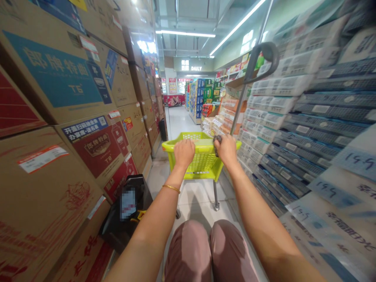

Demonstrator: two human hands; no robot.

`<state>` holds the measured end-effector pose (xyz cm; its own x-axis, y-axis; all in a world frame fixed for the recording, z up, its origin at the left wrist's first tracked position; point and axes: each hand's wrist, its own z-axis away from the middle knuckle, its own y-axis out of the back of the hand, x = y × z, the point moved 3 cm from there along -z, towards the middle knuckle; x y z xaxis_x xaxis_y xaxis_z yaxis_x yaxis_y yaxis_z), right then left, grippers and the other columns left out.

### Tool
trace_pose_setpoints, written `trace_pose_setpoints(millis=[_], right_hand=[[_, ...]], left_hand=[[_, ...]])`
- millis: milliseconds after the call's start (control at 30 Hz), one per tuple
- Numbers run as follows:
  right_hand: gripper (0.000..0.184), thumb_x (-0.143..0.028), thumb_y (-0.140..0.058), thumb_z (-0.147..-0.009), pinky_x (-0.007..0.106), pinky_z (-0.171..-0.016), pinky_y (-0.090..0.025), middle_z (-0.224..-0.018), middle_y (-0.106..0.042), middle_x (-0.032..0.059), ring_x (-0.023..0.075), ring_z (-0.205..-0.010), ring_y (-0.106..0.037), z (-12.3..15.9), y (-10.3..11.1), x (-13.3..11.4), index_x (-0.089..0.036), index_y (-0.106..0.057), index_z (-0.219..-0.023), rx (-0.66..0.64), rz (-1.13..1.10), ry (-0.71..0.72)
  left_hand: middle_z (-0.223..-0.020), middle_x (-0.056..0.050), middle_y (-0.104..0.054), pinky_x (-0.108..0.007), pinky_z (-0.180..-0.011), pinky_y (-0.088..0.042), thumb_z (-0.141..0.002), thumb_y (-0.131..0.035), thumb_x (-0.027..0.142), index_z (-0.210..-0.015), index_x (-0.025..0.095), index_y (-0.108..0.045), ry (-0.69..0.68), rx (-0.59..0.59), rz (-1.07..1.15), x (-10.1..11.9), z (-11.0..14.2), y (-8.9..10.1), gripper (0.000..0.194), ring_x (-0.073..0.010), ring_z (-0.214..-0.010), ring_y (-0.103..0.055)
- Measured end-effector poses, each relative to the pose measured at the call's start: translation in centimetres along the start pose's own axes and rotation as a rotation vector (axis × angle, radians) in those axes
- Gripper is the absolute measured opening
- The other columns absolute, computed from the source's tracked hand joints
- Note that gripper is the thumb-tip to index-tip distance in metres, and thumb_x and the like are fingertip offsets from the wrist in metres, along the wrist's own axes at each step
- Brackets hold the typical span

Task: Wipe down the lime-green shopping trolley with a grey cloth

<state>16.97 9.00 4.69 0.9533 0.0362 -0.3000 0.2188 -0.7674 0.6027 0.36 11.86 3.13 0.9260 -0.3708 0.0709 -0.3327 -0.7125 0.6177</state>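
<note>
A yellow-green plastic shopping cart (202, 166) with a perforated basket stands on wheels in the aisle before me. My left hand (184, 152) is closed over its near rim, left of the middle. Toward the right end of that rim, my right hand (226, 149) is closed too, with a dark crumpled-looking item (217, 145) under its fingers; its kind is unclear. A grey pole with a looped handle (266, 62) rises behind my right hand. Both arms reach forward over my knees. The palms are hidden.
Stacked cardboard cartons (58, 90) wall the left side, with a black bag (129, 211) at their foot. Piled paper packs (273, 117) line the right, bearing handwritten price sheets (337, 188). Farther ahead, the tiled floor (179, 117) runs between shelves of packaged goods (202, 98).
</note>
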Motion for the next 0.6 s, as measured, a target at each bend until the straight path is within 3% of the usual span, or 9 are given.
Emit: trace_pose_setpoints(millis=[133, 300, 367, 467, 600], right_hand=[[0.023, -0.023, -0.044, -0.083, 0.036, -0.078, -0.035, -0.086, -0.06, 0.0146, 0.024, -0.085, -0.048, 0.5, 0.1, -0.7, -0.01, -0.063, -0.085, 0.03, 0.01, -0.056], [0.027, -0.028, -0.042, -0.087, 0.036, -0.08, -0.034, -0.086, -0.059, 0.0135, 0.024, -0.086, -0.047, 1.8, -1.1, -5.8, -0.012, -0.063, -0.087, -0.003, -0.067, 0.096], [0.029, -0.032, -0.041, -0.089, 0.036, -0.08, -0.035, -0.088, -0.059, 0.0133, 0.0238, -0.086, -0.047, 2.2, -1.4, -6.9, -0.013, -0.063, -0.089, -0.005, -0.076, 0.095], [0.029, -0.033, -0.041, -0.089, 0.035, -0.079, -0.035, -0.09, -0.059, 0.0122, 0.0234, -0.087, -0.046, 2.4, -1.6, -7.2, -0.015, -0.063, -0.092, -0.018, -0.07, 0.118], [0.023, -0.028, -0.045, -0.087, 0.034, -0.077, -0.035, -0.089, -0.058, 0.0118, 0.0234, -0.088, -0.047, 2.0, -1.0, -5.6, -0.015, -0.063, -0.092, -0.033, -0.032, 0.106]], left_hand=[[-0.08, -0.009, -0.064, -0.032, -0.068, -0.034, -0.093, -0.028, 0.025, -0.081, 0.015, -0.06, 0.029, 0.034, -0.008, 0.5, 0.2, -0.2, 0.036, -0.0207, -0.077, -0.058], [-0.079, -0.01, -0.063, -0.033, -0.07, -0.034, -0.094, -0.027, 0.025, -0.081, 0.015, -0.059, 0.034, 0.02, 0.018, 0.8, 0.3, -0.3, 0.036, -0.0217, -0.078, -0.058], [-0.079, -0.01, -0.063, -0.033, -0.07, -0.034, -0.094, -0.025, 0.026, -0.081, 0.015, -0.059, 0.024, 0.013, 0.029, 0.6, 0.3, -0.2, 0.038, -0.0218, -0.079, -0.058], [-0.079, -0.01, -0.063, -0.033, -0.07, -0.034, -0.095, -0.023, 0.027, -0.081, 0.015, -0.059, -0.002, 0.007, 0.046, 0.1, 0.3, -0.2, 0.04, -0.0213, -0.08, -0.058], [-0.079, -0.01, -0.063, -0.032, -0.071, -0.034, -0.095, -0.024, 0.028, -0.083, 0.015, -0.06, -0.025, 0.01, 0.053, -0.4, 0.3, -0.1, 0.041, -0.0205, -0.081, -0.058]])
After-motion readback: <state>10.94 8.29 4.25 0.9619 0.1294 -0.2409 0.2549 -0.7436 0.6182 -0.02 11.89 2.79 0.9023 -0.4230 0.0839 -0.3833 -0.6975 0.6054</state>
